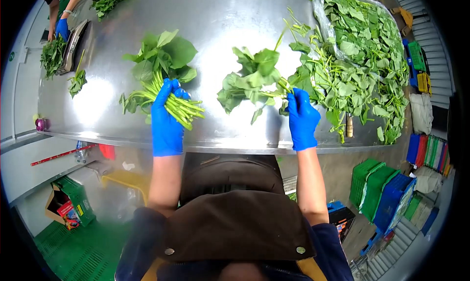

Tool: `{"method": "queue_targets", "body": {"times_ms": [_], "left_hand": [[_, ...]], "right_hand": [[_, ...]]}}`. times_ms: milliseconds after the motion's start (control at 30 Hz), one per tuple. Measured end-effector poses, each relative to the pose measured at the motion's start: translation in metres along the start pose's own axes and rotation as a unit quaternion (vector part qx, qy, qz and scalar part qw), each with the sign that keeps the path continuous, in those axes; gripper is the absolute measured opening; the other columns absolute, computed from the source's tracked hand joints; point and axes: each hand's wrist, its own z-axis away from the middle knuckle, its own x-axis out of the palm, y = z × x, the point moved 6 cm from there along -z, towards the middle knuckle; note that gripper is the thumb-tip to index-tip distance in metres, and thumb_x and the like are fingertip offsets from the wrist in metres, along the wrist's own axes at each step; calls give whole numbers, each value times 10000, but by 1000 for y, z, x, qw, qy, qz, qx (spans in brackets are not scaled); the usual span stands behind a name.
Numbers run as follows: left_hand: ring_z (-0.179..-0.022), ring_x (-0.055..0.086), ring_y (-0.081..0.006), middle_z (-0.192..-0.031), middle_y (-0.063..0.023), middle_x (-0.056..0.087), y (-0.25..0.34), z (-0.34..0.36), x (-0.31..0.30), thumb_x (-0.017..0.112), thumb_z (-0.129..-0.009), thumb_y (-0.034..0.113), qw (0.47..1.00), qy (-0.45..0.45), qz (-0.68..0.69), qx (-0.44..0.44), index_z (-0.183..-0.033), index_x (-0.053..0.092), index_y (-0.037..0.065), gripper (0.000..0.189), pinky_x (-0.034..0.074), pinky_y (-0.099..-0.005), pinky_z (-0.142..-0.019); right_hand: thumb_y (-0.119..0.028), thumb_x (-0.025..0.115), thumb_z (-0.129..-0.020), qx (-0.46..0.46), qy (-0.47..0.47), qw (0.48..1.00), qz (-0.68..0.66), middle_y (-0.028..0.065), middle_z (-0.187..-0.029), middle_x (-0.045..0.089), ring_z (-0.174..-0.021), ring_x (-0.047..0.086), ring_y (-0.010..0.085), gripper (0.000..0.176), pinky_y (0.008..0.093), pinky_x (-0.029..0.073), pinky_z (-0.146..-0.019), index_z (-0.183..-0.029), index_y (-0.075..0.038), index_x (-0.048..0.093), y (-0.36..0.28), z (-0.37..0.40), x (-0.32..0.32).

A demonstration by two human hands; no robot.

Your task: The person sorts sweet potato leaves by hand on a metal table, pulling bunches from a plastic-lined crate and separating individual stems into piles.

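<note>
- I see blue gloves on the left hand (166,123) and the right hand (302,120).
- The left bunch (164,60) and the right bunch (249,80) are green, with paler stems.
- The desk (230,21) is shiny silver.

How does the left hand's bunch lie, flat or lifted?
Flat: the bunch rests on the steel table, left hand closed over its stems; right hand holds another bunch.

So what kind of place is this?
Probably a vegetable packing room: a big steel table piled with leafy greens, plastic crates stacked on the floor, and the gloved left hand gripping a bunch of stems.
</note>
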Motion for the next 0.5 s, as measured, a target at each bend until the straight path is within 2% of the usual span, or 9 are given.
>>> {"method": "queue_targets", "body": {"times_ms": [67, 100, 200, 267, 333, 400, 500], "left_hand": [[-664, 539, -133, -844, -58, 606, -6, 5, 1, 569, -887, 90, 1000, 6, 3, -2, -1032, 546, 39, 156, 494, -296, -641], [-664, 539, -134, -844, -59, 606, -10, 7, 5, 570, -886, 88, 1000, 10, -4, -2, -1031, 546, 40, 155, 493, -295, -641], [-668, 539, -137, -845, -59, 603, -24, 8, 10, 575, -878, 77, 1000, 1, -7, -14, -1024, 546, 40, 154, 487, -291, -644], [-673, 540, -138, -859, -60, 602, -34, 13, 15, 579, -872, 71, 1000, -2, -2, -26, -1018, 546, 37, 153, 486, -291, -647], [-679, 541, -138, -881, -63, 600, -45, 17, 19, 583, -863, 55, 999, 33, -14, -15, -1020, 540, 34, 164, 487, -292, -653], [-685, 542, -138, -903, -68, 598, -56, 19, 27, 588, -853, 40, 999, 44, -23, -12, -1026, 533, 33, 181, 489, -295, -657], [-700, 550, -137, -917, -79, 603, -72, 21, 38, 602, -834, 13, 999, 34, -26, -21, -1050, 516, 34, 233, 495, -304, -663]], "right_hand": [[-201, 583, -895, 85, 33, 970, -225, 50, -660, 616, -514, 582, 128, 157, 273, 444, -461, -976, -68, 596, -2, -1, -8], [-184, 580, -893, 128, 27, 951, -280, 31, -705, 609, -531, 551, 90, 157, 240, 436, -468, -949, -39, 598, -2, -2, -12], [-158, 591, -880, 324, -66, 833, -444, 30, -723, 613, -517, 523, 90, 131, 224, 412, -474, -923, -35, 604, 39, -3, 14], [-207, 580, -891, 322, -96, 820, -464, 56, -794, 652, -504, 473, 70, 170, 218, 405, -466, -950, -50, 606, 40, 0, 19], [-225, 575, -895, 335, -99, 768, -536, 66, -850, 661, -521, 467, 64, 192, 220, 404, -478, -978, -55, 607, 31, 1, 20], [-225, 574, -896, 319, -133, 777, -527, 66, -881, 663, -545, 468, 61, 198, 210, 392, -498, -1008, -65, 605, 40, 2, 25], [-223, 575, -894, 317, -160, 762, -542, 61, -877, 663, -547, 470, 62, 198, 207, 388, -501, -1009, -64, 603, 33, 0, 24]]}}
